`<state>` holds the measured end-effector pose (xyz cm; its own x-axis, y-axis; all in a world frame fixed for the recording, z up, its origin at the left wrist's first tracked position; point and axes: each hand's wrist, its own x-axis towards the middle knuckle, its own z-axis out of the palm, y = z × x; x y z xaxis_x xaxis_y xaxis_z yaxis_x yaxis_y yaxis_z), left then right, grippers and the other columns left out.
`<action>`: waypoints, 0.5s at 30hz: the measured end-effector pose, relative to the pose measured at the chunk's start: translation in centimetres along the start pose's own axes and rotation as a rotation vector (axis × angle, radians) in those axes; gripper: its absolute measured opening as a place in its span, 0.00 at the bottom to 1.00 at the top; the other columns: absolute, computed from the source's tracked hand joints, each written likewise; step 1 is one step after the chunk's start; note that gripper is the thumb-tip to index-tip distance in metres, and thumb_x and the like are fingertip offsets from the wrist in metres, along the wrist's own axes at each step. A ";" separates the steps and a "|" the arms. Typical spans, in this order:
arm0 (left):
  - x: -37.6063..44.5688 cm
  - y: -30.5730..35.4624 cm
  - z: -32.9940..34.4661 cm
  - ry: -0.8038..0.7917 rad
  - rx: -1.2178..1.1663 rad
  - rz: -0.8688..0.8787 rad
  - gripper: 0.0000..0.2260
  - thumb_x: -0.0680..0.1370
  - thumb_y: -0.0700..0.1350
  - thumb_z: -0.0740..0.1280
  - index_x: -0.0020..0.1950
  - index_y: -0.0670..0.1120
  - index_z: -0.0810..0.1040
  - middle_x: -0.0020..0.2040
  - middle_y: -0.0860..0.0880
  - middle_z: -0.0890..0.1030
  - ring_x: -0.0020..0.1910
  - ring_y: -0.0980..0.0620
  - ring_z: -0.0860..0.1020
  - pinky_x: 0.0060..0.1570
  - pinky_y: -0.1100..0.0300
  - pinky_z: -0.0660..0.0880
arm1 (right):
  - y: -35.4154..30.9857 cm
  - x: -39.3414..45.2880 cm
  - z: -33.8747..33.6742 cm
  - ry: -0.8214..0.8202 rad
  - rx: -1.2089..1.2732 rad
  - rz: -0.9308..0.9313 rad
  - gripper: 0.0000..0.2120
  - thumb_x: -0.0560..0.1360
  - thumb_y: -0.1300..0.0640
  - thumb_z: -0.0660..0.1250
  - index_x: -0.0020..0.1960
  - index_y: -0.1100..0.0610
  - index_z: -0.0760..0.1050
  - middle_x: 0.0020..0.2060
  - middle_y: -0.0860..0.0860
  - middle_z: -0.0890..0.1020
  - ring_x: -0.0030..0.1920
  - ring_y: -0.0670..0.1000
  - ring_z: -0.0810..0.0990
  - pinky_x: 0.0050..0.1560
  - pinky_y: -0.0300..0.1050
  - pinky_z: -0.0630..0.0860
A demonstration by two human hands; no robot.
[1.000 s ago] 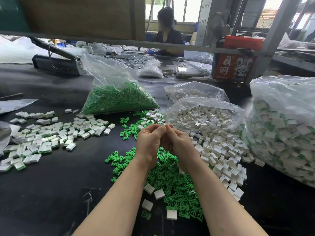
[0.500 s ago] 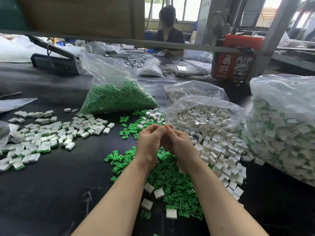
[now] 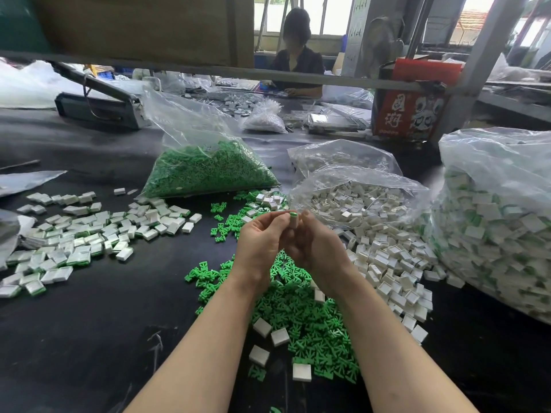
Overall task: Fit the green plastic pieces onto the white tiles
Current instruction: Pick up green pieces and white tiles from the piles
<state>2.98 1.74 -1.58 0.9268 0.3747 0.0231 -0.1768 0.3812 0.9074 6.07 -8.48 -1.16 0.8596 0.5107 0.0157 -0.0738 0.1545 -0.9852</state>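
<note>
My left hand (image 3: 262, 242) and my right hand (image 3: 317, 247) are raised together over the black table, fingers curled. Between their fingertips stands a white tile (image 3: 293, 225) with a green piece showing at its top edge; both hands pinch it. Under my wrists lies a heap of loose green plastic pieces (image 3: 301, 305) with a few white tiles (image 3: 280, 336) among them. Loose white tiles (image 3: 387, 263) spread to the right of my hands. Tiles fitted with green (image 3: 74, 236) lie scattered at the left.
A clear bag of green pieces (image 3: 208, 171) stands behind the hands, a bag of white tiles (image 3: 357, 198) beside it, and a large bag of fitted tiles (image 3: 492, 222) at the right. A red box (image 3: 414, 105), a metal tool (image 3: 98, 107) and a seated person (image 3: 298, 64) are at the back.
My hands were pressed tightly together; now the fingers have parted slightly and the white tile with its green top shows between them.
</note>
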 end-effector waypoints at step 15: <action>0.7 1.0 -1.7 -0.030 0.198 0.078 0.06 0.78 0.43 0.69 0.52 0.43 0.78 0.47 0.46 0.86 0.47 0.49 0.84 0.48 0.57 0.79 | -0.9 -0.1 -0.6 0.103 -0.160 0.061 0.19 0.84 0.51 0.54 0.37 0.55 0.71 0.24 0.48 0.72 0.23 0.45 0.66 0.25 0.39 0.61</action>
<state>2.93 3.80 -1.37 0.9228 0.3703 0.1061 -0.1825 0.1779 0.9670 6.32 -9.21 -0.35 0.9036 0.4249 -0.0538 -0.0528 -0.0141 -0.9985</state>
